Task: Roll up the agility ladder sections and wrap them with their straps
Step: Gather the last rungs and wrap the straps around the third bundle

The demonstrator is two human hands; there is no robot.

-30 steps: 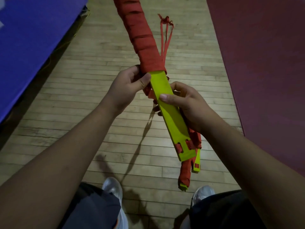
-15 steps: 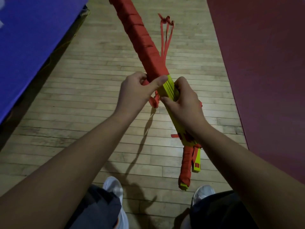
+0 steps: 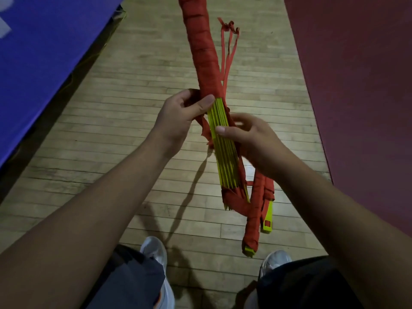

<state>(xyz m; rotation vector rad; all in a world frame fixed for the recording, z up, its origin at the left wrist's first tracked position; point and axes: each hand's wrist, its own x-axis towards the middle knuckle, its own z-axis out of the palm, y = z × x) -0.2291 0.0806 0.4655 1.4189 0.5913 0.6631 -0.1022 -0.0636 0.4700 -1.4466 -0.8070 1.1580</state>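
I hold a stacked agility ladder bundle (image 3: 224, 150) upright in front of me, its yellow-green rungs edge-on to the camera. Red strap wrapping (image 3: 201, 52) covers the bundle's upper half, up past the top of the view. My left hand (image 3: 180, 117) grips the bundle at the lower end of the wrapping, thumb on the rung edges. My right hand (image 3: 249, 139) holds the bare rungs from the right, thumb across them. A loose red strap (image 3: 206, 128) passes between my hands. Another wrapped bundle (image 3: 253, 221) and a single rung (image 3: 267, 221) lie on the floor below.
Loose red strap loops (image 3: 229, 47) hang on the right of the wrapped part. A blue mat (image 3: 44, 52) lies at the left and a dark red mat (image 3: 356, 74) at the right, with wooden floor (image 3: 138, 103) between. My shoes (image 3: 156, 253) show at the bottom.
The bundle has turned from flat side to edge-on. My right hand has slid a little down the rungs. My left hand has stayed at the wrap's end.
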